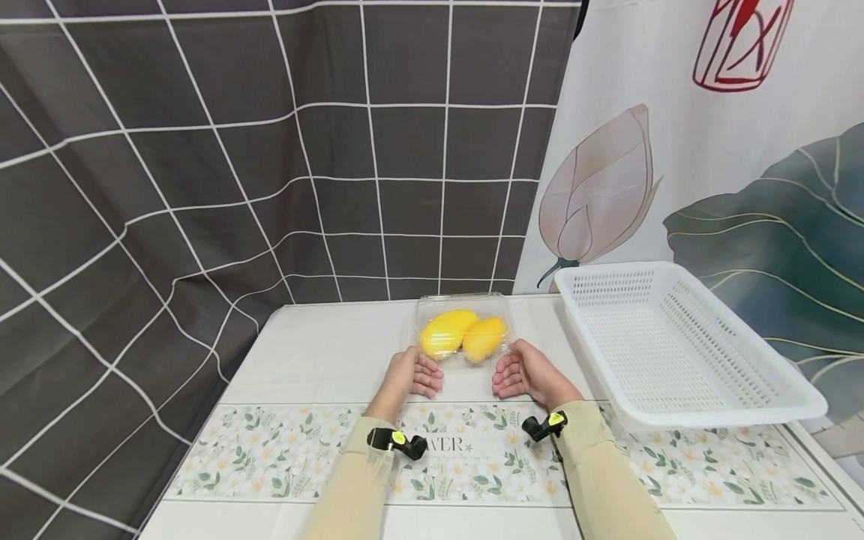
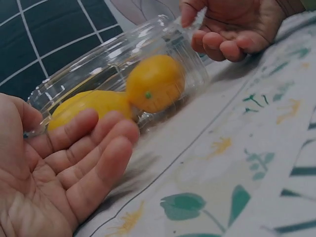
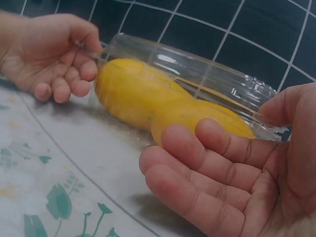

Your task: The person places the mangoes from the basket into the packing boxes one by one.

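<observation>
A clear plastic box (image 1: 466, 301) with two yellow mango-like fruits (image 1: 448, 333) inside sits near the table's back edge. One fruit shows a small green spot at its end in the left wrist view. At the box's left front corner, my left hand (image 1: 413, 375) pinches the rim between thumb and forefinger, its other fingers (image 2: 106, 168) loosely extended, palm turned inward. My right hand (image 1: 525, 373) mirrors it at the right front corner, thumb over the plastic edge and forefinger (image 3: 217, 136) below. The box's underside is hidden.
To the right stands a white perforated plastic basket (image 1: 688, 345), close to my right forearm. A floral-printed strip (image 1: 283, 450) runs across the white tabletop (image 1: 317, 352). Behind hang a dark gridded curtain (image 1: 405, 150) and a pale one (image 1: 607, 60) with plant prints.
</observation>
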{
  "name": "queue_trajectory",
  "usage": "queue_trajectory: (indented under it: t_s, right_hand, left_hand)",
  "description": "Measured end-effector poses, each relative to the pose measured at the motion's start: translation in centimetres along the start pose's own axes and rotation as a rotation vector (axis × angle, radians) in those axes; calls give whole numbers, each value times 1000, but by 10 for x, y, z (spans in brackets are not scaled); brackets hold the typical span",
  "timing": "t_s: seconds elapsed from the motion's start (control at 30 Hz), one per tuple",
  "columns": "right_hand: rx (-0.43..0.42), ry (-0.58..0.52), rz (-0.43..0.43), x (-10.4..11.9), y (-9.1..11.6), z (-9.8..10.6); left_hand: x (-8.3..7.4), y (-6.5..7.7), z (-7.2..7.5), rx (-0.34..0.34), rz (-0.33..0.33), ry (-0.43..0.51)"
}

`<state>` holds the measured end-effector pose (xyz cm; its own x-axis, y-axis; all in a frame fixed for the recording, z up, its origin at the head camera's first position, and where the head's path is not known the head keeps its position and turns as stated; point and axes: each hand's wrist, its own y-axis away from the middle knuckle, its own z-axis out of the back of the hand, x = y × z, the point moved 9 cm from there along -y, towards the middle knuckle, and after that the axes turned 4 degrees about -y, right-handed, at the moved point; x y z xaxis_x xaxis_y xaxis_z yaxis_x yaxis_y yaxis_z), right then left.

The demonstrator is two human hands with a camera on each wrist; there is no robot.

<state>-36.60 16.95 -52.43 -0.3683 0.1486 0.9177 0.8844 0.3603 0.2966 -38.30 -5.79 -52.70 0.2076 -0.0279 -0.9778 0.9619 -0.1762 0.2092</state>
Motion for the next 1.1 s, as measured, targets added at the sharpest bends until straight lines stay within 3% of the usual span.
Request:
queue_trajectory:
  t_s: [0.13,0.4,1.1]
  right_hand:
    - [41,-67,-4,3,0,-2]
    - [80,-141,39,7,-1,-5]
    - [0,-116,62,2,-6,0]
  left_hand:
    - [2,-1,-7,72,36,109]
    - [0,-1,-12,132,37,169]
    - [-2,-3,-3,6,-13,140]
